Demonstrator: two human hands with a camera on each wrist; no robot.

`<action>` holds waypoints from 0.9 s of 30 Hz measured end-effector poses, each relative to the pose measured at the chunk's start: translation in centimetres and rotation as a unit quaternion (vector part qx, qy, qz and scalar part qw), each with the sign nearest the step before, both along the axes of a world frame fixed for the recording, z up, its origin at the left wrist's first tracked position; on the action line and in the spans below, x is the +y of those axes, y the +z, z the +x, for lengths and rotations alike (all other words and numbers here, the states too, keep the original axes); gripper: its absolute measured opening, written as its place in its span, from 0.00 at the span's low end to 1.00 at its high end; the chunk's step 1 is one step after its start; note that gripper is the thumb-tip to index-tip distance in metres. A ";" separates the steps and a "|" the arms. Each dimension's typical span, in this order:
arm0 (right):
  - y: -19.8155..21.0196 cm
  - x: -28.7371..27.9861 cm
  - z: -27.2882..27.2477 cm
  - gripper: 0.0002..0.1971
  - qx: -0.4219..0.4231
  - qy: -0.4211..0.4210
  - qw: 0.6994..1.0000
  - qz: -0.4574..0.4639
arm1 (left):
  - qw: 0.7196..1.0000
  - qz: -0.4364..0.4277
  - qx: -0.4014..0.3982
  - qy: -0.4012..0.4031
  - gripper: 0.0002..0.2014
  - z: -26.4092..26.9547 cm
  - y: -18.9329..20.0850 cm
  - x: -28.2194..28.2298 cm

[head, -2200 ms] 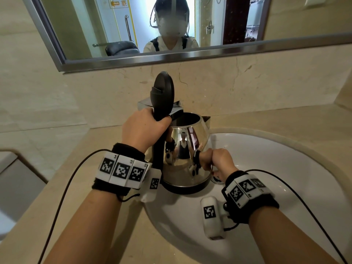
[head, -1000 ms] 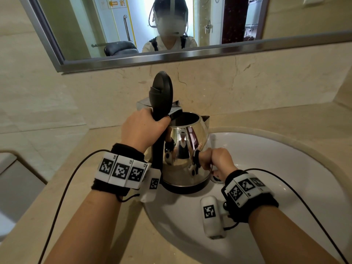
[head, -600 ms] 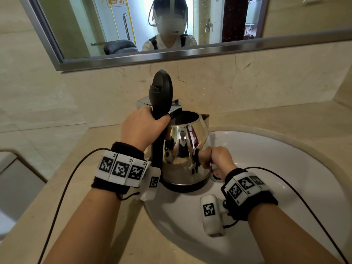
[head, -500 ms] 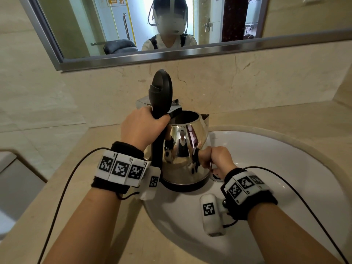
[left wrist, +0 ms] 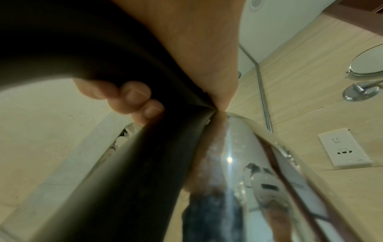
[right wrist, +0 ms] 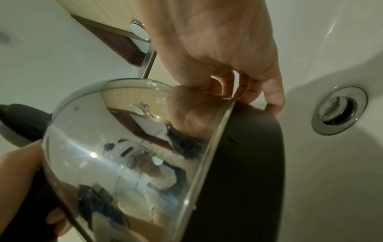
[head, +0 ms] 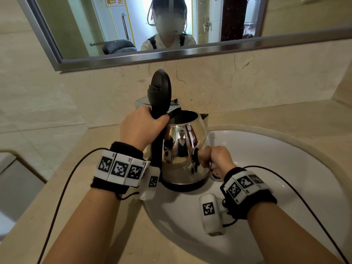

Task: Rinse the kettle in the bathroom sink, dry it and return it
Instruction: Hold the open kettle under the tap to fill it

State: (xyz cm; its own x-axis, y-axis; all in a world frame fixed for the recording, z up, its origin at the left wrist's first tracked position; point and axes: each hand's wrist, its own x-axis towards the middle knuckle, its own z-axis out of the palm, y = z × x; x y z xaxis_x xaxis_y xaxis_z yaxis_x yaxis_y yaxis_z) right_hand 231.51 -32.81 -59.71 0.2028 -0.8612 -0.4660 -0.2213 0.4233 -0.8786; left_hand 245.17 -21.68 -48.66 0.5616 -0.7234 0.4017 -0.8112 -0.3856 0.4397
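A shiny steel kettle [head: 182, 149] with a black handle and black base hangs upright over the left part of the white sink [head: 285, 168]. Its black lid [head: 160, 88] stands open. My left hand [head: 142, 128] grips the handle [left wrist: 145, 163] near its top, fingers [left wrist: 128, 96] wrapped round it. My right hand [head: 215, 159] is at the kettle's lower right side, fingers curled round the edge of the black base [right wrist: 248, 163]. The steel body [right wrist: 124, 147] mirrors both hands. The inside of the kettle is mostly hidden.
A chrome faucet [head: 141, 102] stands just behind the kettle. The drain [right wrist: 339, 111] lies right of the base. A beige stone counter [head: 76, 225] surrounds the sink, with a wall mirror [head: 209, 25] above. A wall socket [left wrist: 344, 147] and a round mirror [left wrist: 371, 60] are on the side wall.
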 end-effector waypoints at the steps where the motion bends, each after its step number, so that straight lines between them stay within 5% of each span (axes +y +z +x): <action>1: 0.0 0.0 0.0 0.17 0.001 0.000 1.000 -0.001 | 1.000 0.000 -0.001 0.000 0.13 0.0 0.0 0.0; 27: 1.3 0.5 0.0 0.19 0.038 0.025 0.999 0.013 | 1.000 -0.007 0.005 -0.001 0.14 -0.1 0.1 0.0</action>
